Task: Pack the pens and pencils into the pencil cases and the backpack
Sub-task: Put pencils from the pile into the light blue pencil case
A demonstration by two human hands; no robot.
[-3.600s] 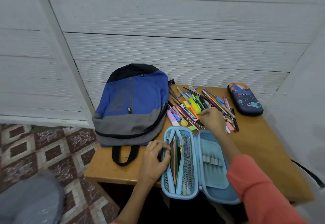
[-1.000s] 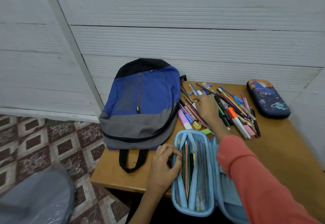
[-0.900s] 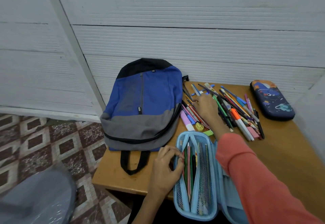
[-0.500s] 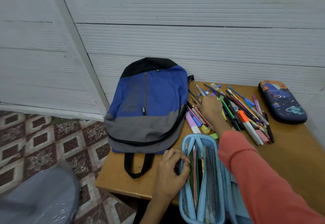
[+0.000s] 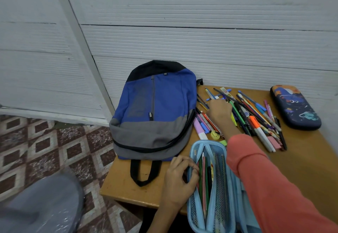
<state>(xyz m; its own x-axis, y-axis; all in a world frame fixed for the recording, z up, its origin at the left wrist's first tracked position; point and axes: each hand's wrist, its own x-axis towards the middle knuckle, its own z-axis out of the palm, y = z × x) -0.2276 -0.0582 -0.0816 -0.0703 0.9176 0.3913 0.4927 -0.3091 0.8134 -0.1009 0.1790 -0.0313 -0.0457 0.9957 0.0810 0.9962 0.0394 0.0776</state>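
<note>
1. Backpack (image 5: 155, 108), blue and grey, lies flat on the left part of the wooden table (image 5: 301, 163), zip closed.
2. Left hand (image 5: 178, 179): fingers curled, pinching the left rim of the light-blue pencil case (image 5: 208, 142). The case lies open at the near table edge with pencils inside.
3. Right hand (image 5: 219, 111), orange sleeve, rests on the loose pens and pencils (image 5: 256, 123) behind the open case. Cannot tell whether it grips any.
4. Dark-blue pencil case (image 5: 294, 108), closed, far right.
</note>
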